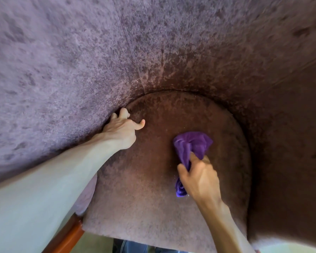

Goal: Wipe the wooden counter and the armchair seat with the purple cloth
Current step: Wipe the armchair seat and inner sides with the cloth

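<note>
1. I'm on the armchair seat point(153, 179) now, right hand point(199, 179) clamped around the purple cloth point(190, 145), thumb and fingers pinching it into a bunch.
2. Cloth sits on the seat just ahead of that hand; a short tail sticks out behind the palm.
3. Long axis runs roughly front-to-back of the seat, fat bunched end pointing toward the backrest point(98, 52).
4. Left hand point(122, 128) is loosely spread, fingertips tucked at the seam where seat meets backrest — bracing, holds nothing.
5. Progress: the table isn't in view, so I can't tell if it's wiped. My read is the seat wipe is mid-way — pale specks show around the cloth, front and left portions likely left.
</note>
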`<state>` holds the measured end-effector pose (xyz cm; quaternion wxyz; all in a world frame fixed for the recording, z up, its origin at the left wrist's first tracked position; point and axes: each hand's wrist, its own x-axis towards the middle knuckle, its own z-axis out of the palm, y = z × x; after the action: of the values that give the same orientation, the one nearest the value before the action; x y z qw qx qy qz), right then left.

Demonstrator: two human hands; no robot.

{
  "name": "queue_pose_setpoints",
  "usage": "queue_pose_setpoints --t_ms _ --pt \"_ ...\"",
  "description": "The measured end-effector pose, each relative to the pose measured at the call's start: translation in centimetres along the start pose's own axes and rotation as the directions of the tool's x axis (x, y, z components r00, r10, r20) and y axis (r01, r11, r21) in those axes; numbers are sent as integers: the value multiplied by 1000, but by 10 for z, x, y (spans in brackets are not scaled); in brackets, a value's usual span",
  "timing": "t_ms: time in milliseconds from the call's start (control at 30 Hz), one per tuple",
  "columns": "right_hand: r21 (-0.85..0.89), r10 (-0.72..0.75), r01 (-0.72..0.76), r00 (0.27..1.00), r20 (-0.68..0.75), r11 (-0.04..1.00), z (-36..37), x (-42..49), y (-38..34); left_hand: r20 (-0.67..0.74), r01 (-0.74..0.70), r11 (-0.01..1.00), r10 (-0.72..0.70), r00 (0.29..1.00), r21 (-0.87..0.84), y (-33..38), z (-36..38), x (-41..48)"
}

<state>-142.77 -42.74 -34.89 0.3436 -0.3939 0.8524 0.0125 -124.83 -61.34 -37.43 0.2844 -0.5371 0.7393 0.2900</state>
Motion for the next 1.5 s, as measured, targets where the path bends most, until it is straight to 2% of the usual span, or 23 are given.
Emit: queue_pose_setpoints --t_ms 133,200,300,367,467,533,600,733,833,933,1067,1167,1267,1400,1500 --pt "-25 4 -4 1000 14 1000 8 -11 3 -33 -14 1000 14 999 -3 -5 6 1" --pt "-128 -17 29 995 95 991 12 -24 8 -59 -30 1000 30 998 3 -6 10 -3" --pt "-158 -18 48 983 185 986 12 -41 15 -204 -54 998 44 978 -42 -3 22 -20" --pt "-117 -24 40 991 133 992 7 -47 16 -350 -102 994 78 934 -50 4 40 -40" --pt "-28 -52 53 998 32 998 10 -59 7 -499 -233 971 230 836 56 20 79 -77" --pt "-72 -61 68 992 106 995 20 -59 4 -473 -249 963 268 839 105 27 107 -97" --pt "-143 -51 78 981 185 987 24 -56 5 -404 -206 971 239 883 123 28 129 -107" --pt "-122 -84 89 996 43 989 25 -55 5 -333 -182 975 214 918 125 24 138 -101" --pt "-160 -66 87 989 130 983 25 -51 -1 -317 -188 971 226 921 147 20 134 -97" --pt "-120 -80 83 996 37 989 19 -48 -4 -279 -198 968 234 931 152 18 131 -95" --pt "-166 -76 101 985 152 981 18 -47 -10 -275 -191 972 222 936 134 22 127 -97" --pt "-136 -84 94 994 76 986 21 -49 -7 -251 -200 970 229 941 134 20 125 -97" --pt "-147 -54 82 981 187 986 22 -51 -4 -242 -196 972 222 945 126 21 124 -96" --pt "-14 -5 5 999 44 1000 15 -41 -5 -237 -194 972 220 946 128 20 122 -97" --pt "-34 15 -9 985 169 999 13 -38 -7 -239 -202 967 235 942 154 18 116 -95"
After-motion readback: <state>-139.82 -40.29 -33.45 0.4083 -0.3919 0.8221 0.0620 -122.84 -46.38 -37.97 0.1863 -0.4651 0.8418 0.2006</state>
